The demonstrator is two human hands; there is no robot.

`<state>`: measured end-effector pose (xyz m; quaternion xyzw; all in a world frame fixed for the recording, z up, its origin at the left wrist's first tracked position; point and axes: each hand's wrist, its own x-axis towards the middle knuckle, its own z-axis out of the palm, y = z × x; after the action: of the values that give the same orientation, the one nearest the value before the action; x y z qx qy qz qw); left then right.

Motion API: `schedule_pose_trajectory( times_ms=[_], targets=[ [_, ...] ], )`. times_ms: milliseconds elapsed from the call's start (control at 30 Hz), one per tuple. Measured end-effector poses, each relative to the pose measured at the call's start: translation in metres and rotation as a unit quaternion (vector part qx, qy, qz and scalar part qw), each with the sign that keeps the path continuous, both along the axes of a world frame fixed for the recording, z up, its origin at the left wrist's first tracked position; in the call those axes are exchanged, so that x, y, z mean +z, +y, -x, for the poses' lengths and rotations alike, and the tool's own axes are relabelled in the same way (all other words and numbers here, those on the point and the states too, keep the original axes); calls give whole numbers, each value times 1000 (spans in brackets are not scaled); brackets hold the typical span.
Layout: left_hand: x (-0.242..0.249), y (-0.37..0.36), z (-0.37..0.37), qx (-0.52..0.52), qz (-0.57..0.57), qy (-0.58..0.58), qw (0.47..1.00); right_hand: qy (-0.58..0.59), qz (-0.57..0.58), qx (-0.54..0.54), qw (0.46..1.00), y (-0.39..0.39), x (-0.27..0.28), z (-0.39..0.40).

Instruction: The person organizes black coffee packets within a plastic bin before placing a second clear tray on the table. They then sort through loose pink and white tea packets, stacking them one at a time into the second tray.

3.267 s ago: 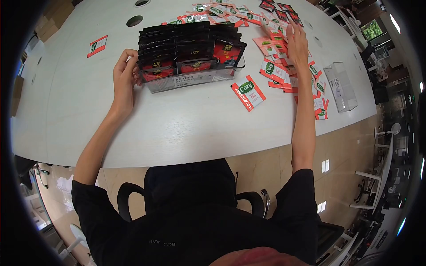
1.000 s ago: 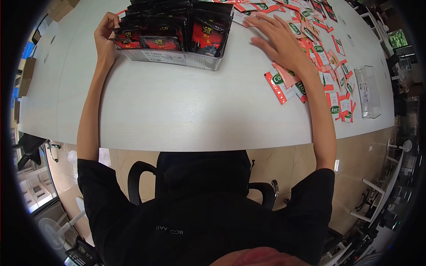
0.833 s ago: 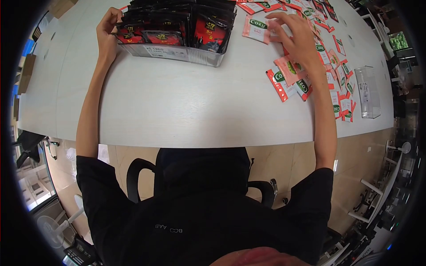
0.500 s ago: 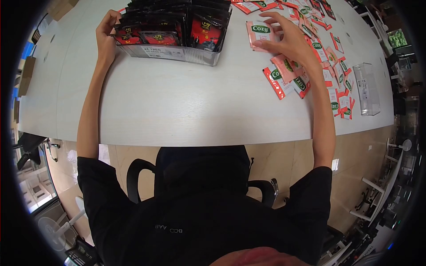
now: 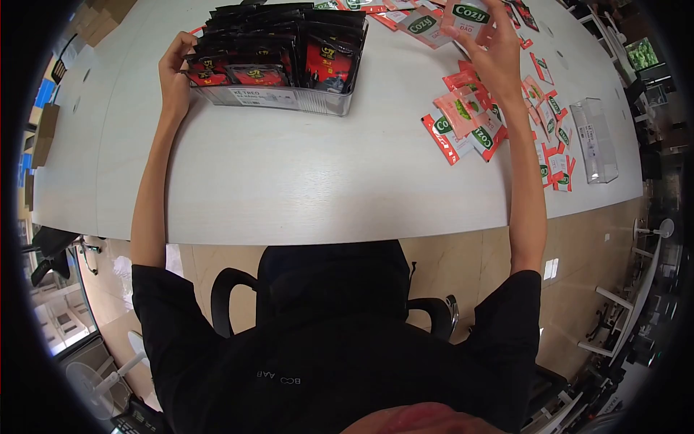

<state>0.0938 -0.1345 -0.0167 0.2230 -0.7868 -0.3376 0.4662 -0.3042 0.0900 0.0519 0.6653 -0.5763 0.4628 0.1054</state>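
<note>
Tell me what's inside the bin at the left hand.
The clear bin holds black packets packed in rows, rising above its rim; front ones show red print. Its floor and most of the rear packets' faces are covered.

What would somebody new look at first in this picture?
Probably the crowd of black-and-red packets standing in a clear bin at the upper left, with the left hand at its end. Next, the right hand at the upper right, holding a Cozy packet, with many other Cozy packets scattered nearby on the white table.
</note>
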Motion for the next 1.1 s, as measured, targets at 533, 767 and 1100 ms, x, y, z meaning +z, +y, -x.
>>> schedule_pose_trajectory(
  times_ms=[533,767,1100],
  targets=[
    [-1,0,0,-2,0,-1,1000,131,-179,-45,974,6,-21,22],
    [1,4,3,-2,-20,11,1000,16,-129,22,991,5,-17,20],
    [-4,-1,1,6,-4,7,1000,98,-177,-48,978,10,-20,17]
  ],
)
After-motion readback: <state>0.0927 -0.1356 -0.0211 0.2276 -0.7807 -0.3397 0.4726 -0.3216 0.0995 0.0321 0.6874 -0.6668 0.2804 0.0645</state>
